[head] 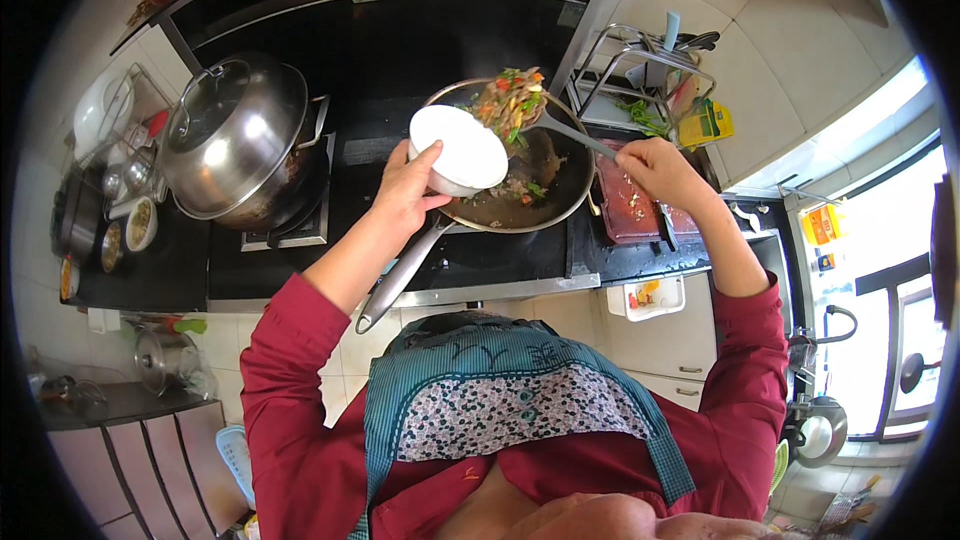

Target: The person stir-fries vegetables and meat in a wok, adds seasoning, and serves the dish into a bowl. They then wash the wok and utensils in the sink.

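My left hand grips a white bowl by its side, tilted over the left part of a frying pan. With my right hand I hold the grey handle of a spatula or turner; its head is hidden under a heap of cooked meat strips with red and green pepper pieces. That heap is above the pan's far side, just beyond the bowl. Bits of food and some liquid lie in the pan, whose metal handle points towards me. The inside of the bowl looks plain white.
A large lidded steel pot stands on the left burner. Small bowls of food and a dish rack are further left. To the right lie a red cutting board and a knife, with a metal rack behind. A white bin hangs below the counter edge.
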Demonstrator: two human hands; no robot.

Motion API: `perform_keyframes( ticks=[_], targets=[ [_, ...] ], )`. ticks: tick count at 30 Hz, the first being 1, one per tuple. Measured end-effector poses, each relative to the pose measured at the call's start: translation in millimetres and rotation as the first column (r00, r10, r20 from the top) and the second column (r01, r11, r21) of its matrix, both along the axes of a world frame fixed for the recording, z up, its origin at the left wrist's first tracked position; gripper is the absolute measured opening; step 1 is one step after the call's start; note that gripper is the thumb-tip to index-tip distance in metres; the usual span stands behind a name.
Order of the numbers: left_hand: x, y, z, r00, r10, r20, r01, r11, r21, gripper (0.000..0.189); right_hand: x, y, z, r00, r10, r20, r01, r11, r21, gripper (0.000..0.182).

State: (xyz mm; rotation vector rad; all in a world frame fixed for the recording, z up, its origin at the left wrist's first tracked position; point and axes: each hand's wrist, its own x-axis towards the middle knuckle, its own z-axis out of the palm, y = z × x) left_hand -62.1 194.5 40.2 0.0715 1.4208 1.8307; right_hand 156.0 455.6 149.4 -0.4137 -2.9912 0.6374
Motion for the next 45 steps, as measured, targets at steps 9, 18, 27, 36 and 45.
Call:
perform_keyframes(
  ticks=[9, 18, 27, 36, 45],
  targets=[
    [-2.0, 1.5, -7.0, 0.993, -0.074, 0.094, 0.062, 0.990, 0.126, 0.049, 4.6, -44.6, 27.9, 0.994, -0.108, 0.027, 0.063, 0.747, 0.662, 0.013],
    [-3.1, -63.2, 17.2, 0.992, 0.072, 0.099, -0.096, 0.960, 0.264, 0.051, -90.5, 28.4, -37.8, 0.979, -0.118, 0.165, -0.045, 0.665, 0.746, 0.012],
    [0.1, -115.5, 18.9, 0.967, 0.232, 0.101, -0.251, 0.932, 0.261, 0.056, -107.1, -34.7, 3.0, 0.918, 0.067, 0.391, -0.357, 0.568, 0.741, 0.010],
    [5.2, -126.8, 12.1, 0.966, 0.227, 0.124, -0.252, 0.935, 0.250, 0.058, -85.7, 47.4, 2.6, 0.612, -0.075, 0.787, 0.138, 0.990, -0.014, 0.025],
    [6.3, -131.0, 22.9, 0.977, 0.205, 0.059, -0.213, 0.958, 0.193, 0.058, -86.4, 36.6, -118.9, 0.901, 0.022, 0.434, 0.214, 0.847, -0.487, 0.029]
  ],
)
